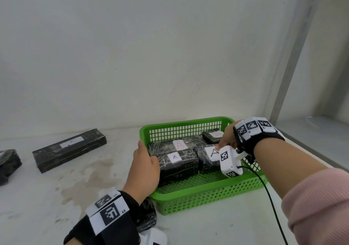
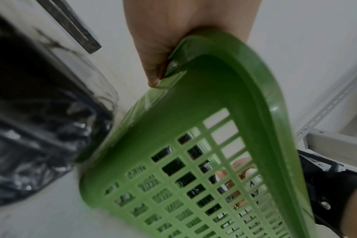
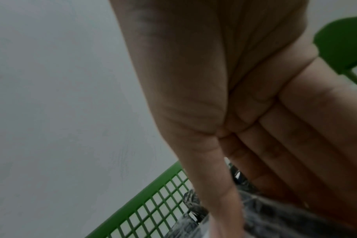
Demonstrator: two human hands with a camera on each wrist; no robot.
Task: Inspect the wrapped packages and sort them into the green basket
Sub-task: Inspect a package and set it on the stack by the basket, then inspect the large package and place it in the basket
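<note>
The left hand (image 1: pixel 145 169) is curling over the near-left rim of the green plastic lattice basket (image 1: pixel 207 199), thumb outside and fingers hooked inside, so that grip is clamped on the basket and steadying it on the pale surface (image 1: pixel 56 197). The right hand (image 1: pixel 227 138) is reaching down into the basket, fingers straight and together, fingertips resting on the black film-wrapped package with the black letter A label (image 1: pixel 206 158); whether it is only pressing or starting to pinch is hard to say, as the wrist view is blurred. So the placing step is finishing: four labelled packages are lying in the basket, among them the black wrapped package with the red A label (image 1: pixel 166 144).

Next, I judge, the right hand is needing to lift clear and cross over the left arm to the long flat black wrapped package (image 1: pixel 69 149), lying well apart to the left. A crumpled black wrapped bundle (image 1: pixel 8 164) is sitting at the far left edge, and another dark wrapped package (image 1: pixel 148 216) is tucked just beside the basket under the left wrist. The trailing black cable (image 1: pixel 272 197) is draping over the basket's right rim and could snag.
</note>
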